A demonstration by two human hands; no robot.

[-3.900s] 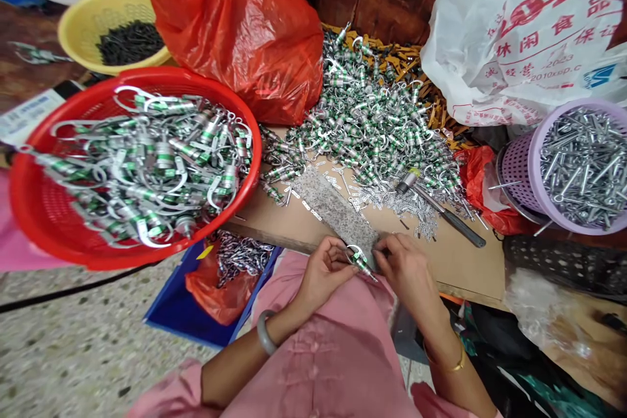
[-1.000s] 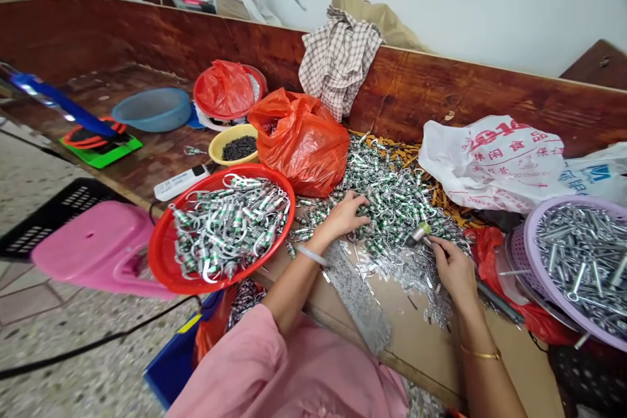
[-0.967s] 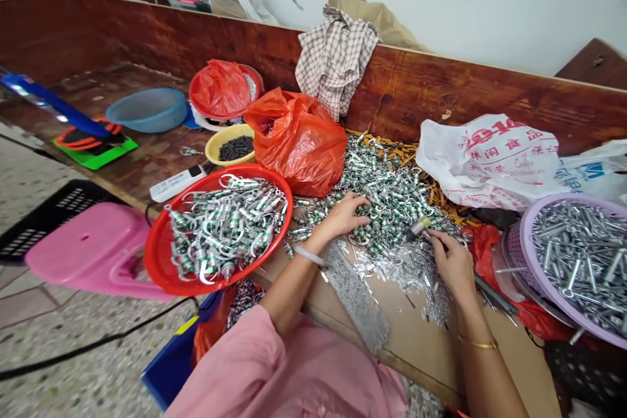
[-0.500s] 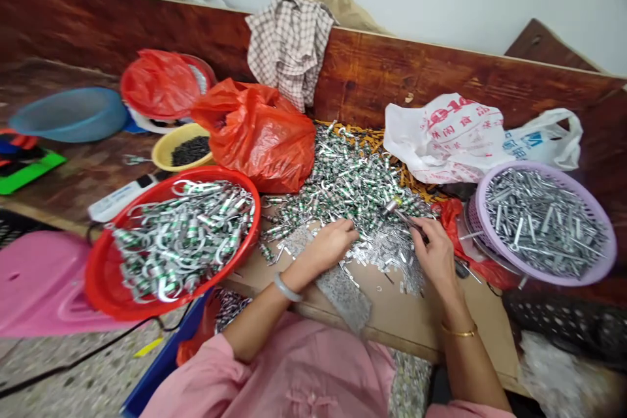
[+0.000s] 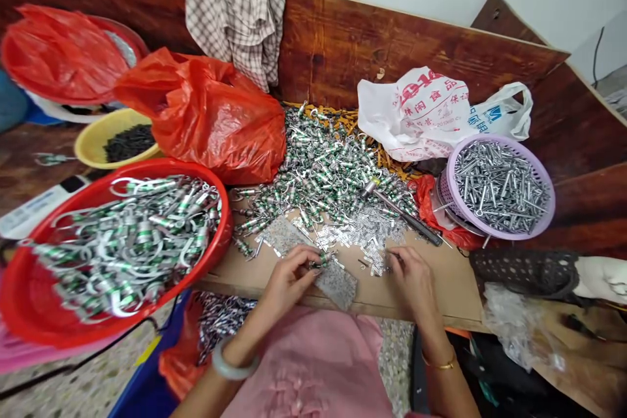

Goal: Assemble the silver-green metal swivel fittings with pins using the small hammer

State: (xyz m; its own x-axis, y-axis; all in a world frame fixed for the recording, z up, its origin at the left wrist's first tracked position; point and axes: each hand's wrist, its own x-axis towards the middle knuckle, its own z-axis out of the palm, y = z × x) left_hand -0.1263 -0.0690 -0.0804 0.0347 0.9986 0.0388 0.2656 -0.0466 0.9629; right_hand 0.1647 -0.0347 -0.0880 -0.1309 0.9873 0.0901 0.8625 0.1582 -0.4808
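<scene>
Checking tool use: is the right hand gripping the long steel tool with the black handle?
No, the long steel tool lies at the edge of the green-banded metal parts, apart from the right hand.

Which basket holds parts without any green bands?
The lilac basket on the right: its ring-headed pins are bare silver, while the red basket's clips carry green bands.

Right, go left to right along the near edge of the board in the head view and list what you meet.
red plastic basket, left hand, speckled grey slab, right hand, clear plastic bag
</scene>
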